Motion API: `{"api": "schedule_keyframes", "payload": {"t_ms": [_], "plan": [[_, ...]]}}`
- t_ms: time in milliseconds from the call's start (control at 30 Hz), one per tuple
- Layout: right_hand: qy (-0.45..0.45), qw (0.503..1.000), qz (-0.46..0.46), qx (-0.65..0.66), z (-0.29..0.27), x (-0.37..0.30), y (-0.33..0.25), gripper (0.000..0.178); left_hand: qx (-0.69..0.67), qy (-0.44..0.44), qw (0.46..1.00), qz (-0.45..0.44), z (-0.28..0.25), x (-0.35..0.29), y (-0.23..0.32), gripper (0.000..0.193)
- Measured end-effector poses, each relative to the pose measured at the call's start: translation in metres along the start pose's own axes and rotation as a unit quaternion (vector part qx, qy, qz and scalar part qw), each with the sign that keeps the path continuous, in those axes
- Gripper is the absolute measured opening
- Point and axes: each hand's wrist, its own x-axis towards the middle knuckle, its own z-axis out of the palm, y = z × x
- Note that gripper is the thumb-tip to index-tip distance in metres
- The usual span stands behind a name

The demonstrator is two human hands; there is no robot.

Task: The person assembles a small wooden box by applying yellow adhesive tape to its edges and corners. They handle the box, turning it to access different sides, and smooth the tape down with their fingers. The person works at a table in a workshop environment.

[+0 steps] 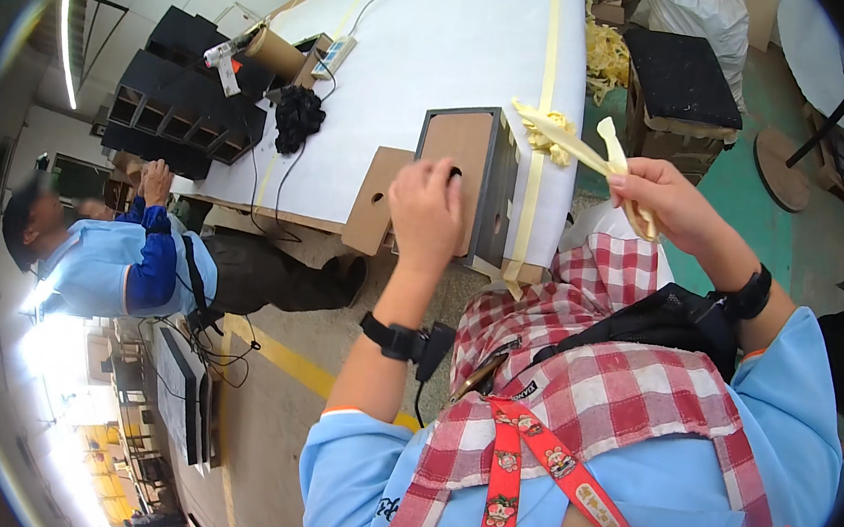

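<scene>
My left hand (426,214) rests with curled fingers on the brown top panel of a dark box (470,172) that stands at the edge of the white table (430,53). My right hand (658,199) is raised to the right of the box and pinches a pale yellow strip of tape (578,149). The strip runs from my fingers to a crumpled yellow wad at the box's upper right corner. More yellow tape (524,222) runs down the box's right side. A brown board (375,199) with a hole lies just left of the box.
Another person in a blue jacket (116,262) sits at the left by dark shelving units (181,92). On the table lie a cardboard roll (275,52), a tape gun, a black bundle (297,115) and a power strip (335,55). A black-topped stool (680,85) stands at right.
</scene>
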Motion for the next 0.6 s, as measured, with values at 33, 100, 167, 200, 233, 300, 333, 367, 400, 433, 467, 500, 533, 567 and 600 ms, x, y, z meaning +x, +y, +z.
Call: {"api": "schedule_keyframes", "payload": {"t_ms": [33, 100, 167, 200, 233, 300, 333, 367, 400, 433, 467, 500, 533, 567, 600], "plan": [[0.032, 0.999, 0.004, -0.026, 0.007, 0.001, 0.004, 0.023, 0.004, -0.009, 1.000, 0.004, -0.001, -0.004, 0.007, 0.037], [0.047, 0.996, 0.003, -0.071, 0.016, 0.004, 0.017, 0.023, 0.010, -0.028, 0.999, 0.012, 0.001, -0.007, 0.022, 0.037], [0.015, 0.995, -0.044, -0.087, 0.020, 0.015, 0.039, 0.021, 0.014, -0.054, 0.998, 0.022, -0.001, -0.003, 0.026, 0.047], [-0.012, 0.996, -0.019, -0.091, 0.026, 0.015, 0.036, 0.020, 0.006, -0.061, 0.998, 0.029, 0.000, -0.002, 0.028, 0.050], [-0.028, 0.994, -0.003, -0.106, 0.032, 0.015, 0.032, 0.023, -0.001, -0.068, 0.997, 0.036, -0.001, 0.000, 0.028, 0.053], [-0.047, 0.993, 0.008, -0.112, 0.040, 0.022, 0.039, 0.028, -0.184, -0.133, 0.963, -0.143, -0.014, 0.017, 0.017, 0.063], [-0.051, 0.992, -0.001, -0.116, 0.043, 0.023, 0.039, 0.028, -0.311, -0.095, 0.926, -0.193, -0.026, 0.029, 0.013, 0.061], [-0.056, 0.991, -0.010, -0.119, 0.046, 0.024, 0.037, 0.029, -0.432, -0.055, 0.868, -0.238, -0.039, 0.041, 0.010, 0.060], [-0.054, 0.992, 0.007, -0.110, 0.046, 0.023, 0.036, 0.029, -0.417, -0.025, 0.884, -0.212, -0.059, 0.052, 0.015, 0.059], [-0.042, 0.992, 0.011, -0.116, 0.043, 0.023, 0.039, 0.029, -0.405, 0.005, 0.895, -0.185, -0.073, 0.060, 0.017, 0.057], [-0.029, 0.992, 0.014, -0.122, 0.038, 0.023, 0.044, 0.029, -0.303, 0.014, 0.940, -0.158, -0.073, 0.062, 0.004, 0.056], [-0.021, 0.991, 0.016, -0.129, 0.035, 0.024, 0.048, 0.029, -0.194, 0.028, 0.972, -0.130, -0.070, 0.060, -0.016, 0.055], [-0.015, 0.991, 0.007, -0.131, 0.034, 0.024, 0.047, 0.028, -0.077, 0.042, 0.991, -0.101, -0.066, 0.055, -0.036, 0.054], [-0.005, 0.991, -0.002, -0.130, 0.032, 0.025, 0.049, 0.028, -0.032, 0.044, 0.994, -0.091, -0.055, 0.045, -0.060, 0.053], [0.009, 0.991, -0.009, -0.131, 0.031, 0.025, 0.050, 0.028, 0.010, 0.045, 0.996, -0.079, -0.038, 0.030, -0.086, 0.052]]}}
